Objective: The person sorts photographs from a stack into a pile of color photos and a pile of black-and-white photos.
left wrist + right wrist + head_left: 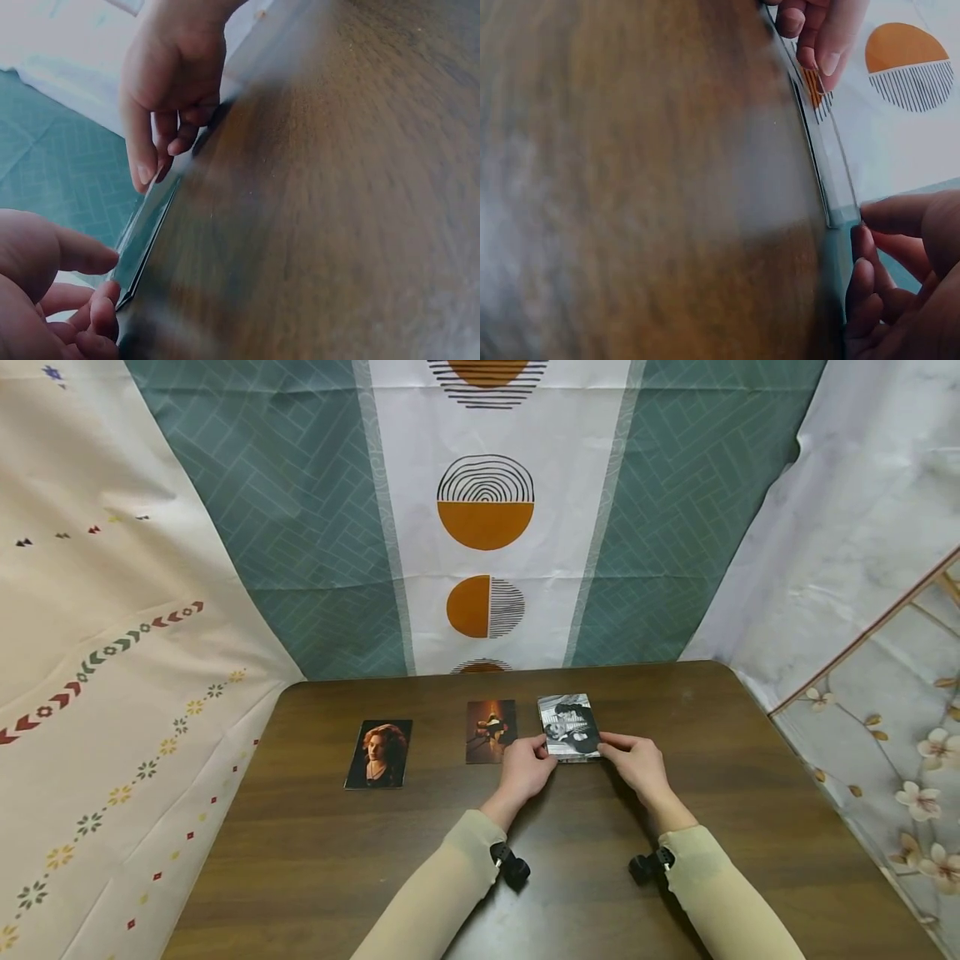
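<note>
While the portrait [378, 755] and orange card [491, 727] lie left on the worktop [300, 860], left hand [525, 770] fingers pinch the b/w card [568, 727] near one corner, it's smack between both hands, long axis pointing away, right hand [639, 766] fingers pinching the other side

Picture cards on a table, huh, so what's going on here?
A person holds a black-and-white card by its edges between the left hand and right hand, just above what looks like another card. An orange-toned card lies by the left hand, and a portrait card lies farther left on the table.
</note>
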`<state>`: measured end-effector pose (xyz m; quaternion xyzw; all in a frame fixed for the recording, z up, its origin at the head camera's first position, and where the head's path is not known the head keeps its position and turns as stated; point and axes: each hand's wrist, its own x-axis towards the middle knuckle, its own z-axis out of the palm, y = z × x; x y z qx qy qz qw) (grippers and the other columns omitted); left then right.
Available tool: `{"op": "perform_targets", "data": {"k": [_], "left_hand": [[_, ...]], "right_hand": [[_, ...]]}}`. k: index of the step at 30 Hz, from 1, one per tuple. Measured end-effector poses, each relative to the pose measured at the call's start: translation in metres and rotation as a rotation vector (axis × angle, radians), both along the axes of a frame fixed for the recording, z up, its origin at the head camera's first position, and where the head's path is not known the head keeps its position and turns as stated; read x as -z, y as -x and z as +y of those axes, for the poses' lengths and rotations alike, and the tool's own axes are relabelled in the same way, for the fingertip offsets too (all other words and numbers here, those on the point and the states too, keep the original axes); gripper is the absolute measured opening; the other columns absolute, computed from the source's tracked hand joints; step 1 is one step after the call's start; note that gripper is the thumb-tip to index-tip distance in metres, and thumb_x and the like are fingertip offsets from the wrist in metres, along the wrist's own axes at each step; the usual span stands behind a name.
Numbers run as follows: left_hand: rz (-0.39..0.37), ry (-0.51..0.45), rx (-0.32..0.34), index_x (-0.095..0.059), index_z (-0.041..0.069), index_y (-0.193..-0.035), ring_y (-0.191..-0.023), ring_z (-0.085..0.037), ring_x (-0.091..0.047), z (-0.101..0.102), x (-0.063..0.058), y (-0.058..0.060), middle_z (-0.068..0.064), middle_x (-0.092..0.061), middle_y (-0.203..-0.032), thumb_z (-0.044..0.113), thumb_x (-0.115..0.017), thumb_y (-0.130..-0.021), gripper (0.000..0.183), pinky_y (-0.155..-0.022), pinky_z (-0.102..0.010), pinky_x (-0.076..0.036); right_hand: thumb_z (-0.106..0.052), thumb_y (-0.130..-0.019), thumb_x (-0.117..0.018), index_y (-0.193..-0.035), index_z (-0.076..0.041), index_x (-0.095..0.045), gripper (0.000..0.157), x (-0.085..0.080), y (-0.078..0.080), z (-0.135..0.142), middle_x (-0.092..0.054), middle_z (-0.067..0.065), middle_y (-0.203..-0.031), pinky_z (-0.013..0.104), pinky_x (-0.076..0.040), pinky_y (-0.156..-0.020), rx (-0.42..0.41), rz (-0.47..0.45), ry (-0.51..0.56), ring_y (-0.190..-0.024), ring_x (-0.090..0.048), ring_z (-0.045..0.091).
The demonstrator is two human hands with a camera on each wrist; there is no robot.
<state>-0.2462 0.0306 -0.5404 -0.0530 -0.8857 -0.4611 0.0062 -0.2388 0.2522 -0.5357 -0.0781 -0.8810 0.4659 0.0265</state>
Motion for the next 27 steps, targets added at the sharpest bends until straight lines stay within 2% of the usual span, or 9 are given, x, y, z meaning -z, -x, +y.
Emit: {"op": "perform_targets", "data": {"k": [5,10,16,27], "left_hand": [[-0.037,0.1,-0.023,-0.076,0.014,-0.136,-0.073,-0.006,-0.057,0.0029,-0.004,-0.0012,0.016,-0.064,-0.079,0.021,-0.081,-0.091,0.045,-0.063,-0.029,-0.045],[-0.051,0.137,-0.039,-0.078,0.013,-0.132,-0.076,-0.009,-0.058,0.0038,-0.0053,-0.0015,0.015,-0.061,-0.078,0.022,-0.08,-0.09,0.043,-0.064,-0.03,-0.045],[-0.085,0.156,-0.043,-0.079,0.015,-0.131,-0.079,-0.01,-0.059,0.0043,-0.0054,-0.0008,0.015,-0.06,-0.078,0.02,-0.079,-0.091,0.041,-0.065,-0.03,-0.045],[-0.098,0.174,-0.029,-0.076,0.014,-0.137,-0.072,-0.009,-0.054,0.0046,-0.0028,0.001,0.014,-0.06,-0.077,0.019,-0.079,-0.091,0.046,-0.063,-0.029,-0.041]], "right_hand": [[-0.027,-0.099,-0.075,-0.132,-0.008,-0.077,0.038,0.0015,0.001,-0.0007,-0.068,0.02,-0.137,0.057,-0.041,-0.112,0.006,0.002,-0.061,-0.138,-0.055,0.043],[-0.028,-0.099,-0.074,-0.131,-0.008,-0.077,0.038,0.0025,0.0015,-0.0027,-0.068,0.021,-0.137,0.058,-0.042,-0.112,0.0,-0.008,-0.096,-0.137,-0.056,0.045],[-0.03,-0.1,-0.072,-0.132,-0.008,-0.077,0.039,0.0028,0.001,-0.0041,-0.068,0.021,-0.138,0.058,-0.042,-0.111,-0.015,-0.022,-0.135,-0.136,-0.056,0.045],[-0.029,-0.1,-0.072,-0.131,-0.008,-0.078,0.038,0.0027,0.0024,-0.0031,-0.069,0.021,-0.136,0.059,-0.045,-0.108,-0.048,-0.034,-0.181,-0.133,-0.058,0.046]]}}
